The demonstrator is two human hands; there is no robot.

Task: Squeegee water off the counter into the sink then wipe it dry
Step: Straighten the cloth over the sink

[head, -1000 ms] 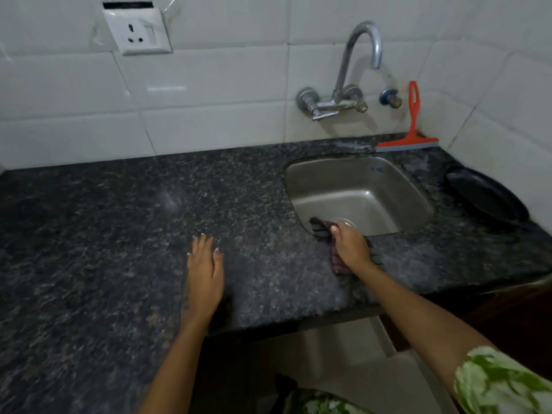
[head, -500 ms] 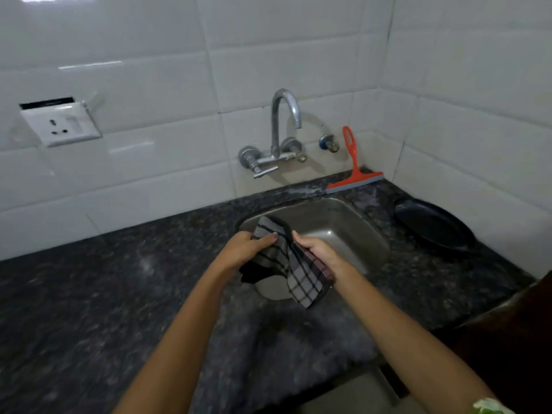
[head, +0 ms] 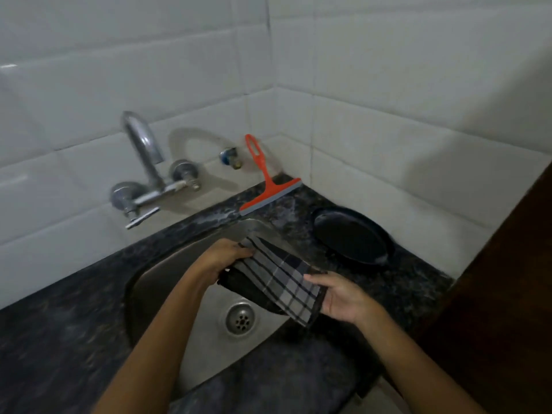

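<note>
A grey checked cloth (head: 277,279) is stretched between both my hands above the steel sink (head: 167,282). My left hand (head: 227,256) grips its far upper edge. My right hand (head: 340,297) holds its near right corner from below. The sink's drain (head: 240,318) shows under the cloth. An orange squeegee (head: 265,182) leans against the tiled wall behind the sink, its blade resting on the dark granite counter (head: 59,339).
A chrome wall tap (head: 146,168) juts out over the sink's left side. A black round pan (head: 352,237) lies on the counter to the right. A dark wooden panel (head: 507,279) stands at the far right edge.
A second ago my right hand pressed the cloth on the sink's edge and my left lay flat on the counter. Both hands since lifted the cloth and spread it wider over the sink.
</note>
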